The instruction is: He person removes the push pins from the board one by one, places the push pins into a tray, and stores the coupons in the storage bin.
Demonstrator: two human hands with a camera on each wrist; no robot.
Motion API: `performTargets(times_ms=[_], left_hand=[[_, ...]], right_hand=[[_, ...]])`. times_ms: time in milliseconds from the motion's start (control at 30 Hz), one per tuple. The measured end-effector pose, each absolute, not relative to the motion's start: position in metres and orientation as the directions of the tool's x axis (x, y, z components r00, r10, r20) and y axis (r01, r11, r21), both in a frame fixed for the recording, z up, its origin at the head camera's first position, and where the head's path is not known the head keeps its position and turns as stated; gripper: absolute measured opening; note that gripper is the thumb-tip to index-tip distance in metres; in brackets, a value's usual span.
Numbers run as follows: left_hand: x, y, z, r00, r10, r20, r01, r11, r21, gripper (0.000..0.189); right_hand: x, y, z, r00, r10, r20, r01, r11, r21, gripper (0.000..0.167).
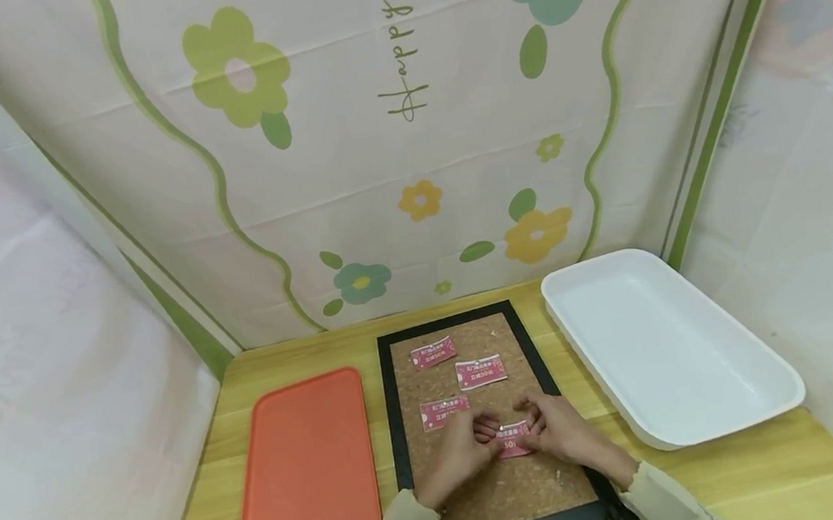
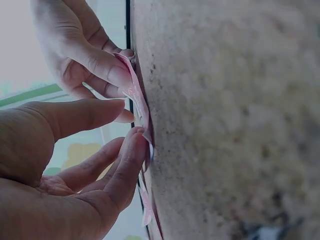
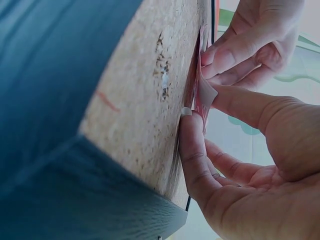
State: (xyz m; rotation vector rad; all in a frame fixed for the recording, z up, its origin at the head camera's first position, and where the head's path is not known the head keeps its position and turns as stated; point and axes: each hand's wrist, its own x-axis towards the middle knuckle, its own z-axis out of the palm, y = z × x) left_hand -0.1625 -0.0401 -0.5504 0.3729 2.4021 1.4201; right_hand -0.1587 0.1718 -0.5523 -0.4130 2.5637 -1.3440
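A pink paper coupon (image 1: 512,440) with white print lies against the cork board (image 1: 500,499), between both hands. My left hand (image 1: 459,452) holds its left edge with thumb and fingertips. At the opposite edge my right hand (image 1: 564,428) pinches the paper, one corner of which bends up in the right wrist view, showing a pale back (image 3: 207,93). Three similar coupons lie farther up the board: one at the top left (image 1: 433,353), another right of it (image 1: 482,372), and a third (image 1: 444,413) just beyond my left hand. Small light dots show at their upper edges.
The board has a raised black frame (image 1: 395,429). An orange-red tray (image 1: 309,471) lies to its left on the wooden table (image 1: 212,481). To the right stands a deep white tray (image 1: 681,352). Flower-printed cloth (image 1: 348,174) hangs behind, with pale cloth at both sides.
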Motion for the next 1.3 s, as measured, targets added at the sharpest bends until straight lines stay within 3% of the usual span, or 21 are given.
performTargets(times_ms=[400, 633, 1300], left_hand=[[-0.162, -0.046, -0.548, -0.916, 0.369, -0.156, 0.024, 0.440, 0.898, 0.036], [-0.165, -0.045, -0.546, -0.913, 0.381, -0.149, 0.042, 0.449, 0.892, 0.033], [-0.177, -0.028, -0.543, -0.909, 0.364, -0.203, 0.051, 0.580, 0.813, 0.019]], right_hand=[[-0.158, 0.168, -0.554, -0.942, -0.330, -0.064, -0.146, 0.575, -0.805, 0.048], [-0.158, 0.166, -0.552, -0.948, -0.314, -0.052, -0.153, 0.594, -0.789, 0.039], [-0.157, 0.163, -0.549, -0.956, -0.282, -0.082, -0.107, 0.595, -0.796, 0.024]])
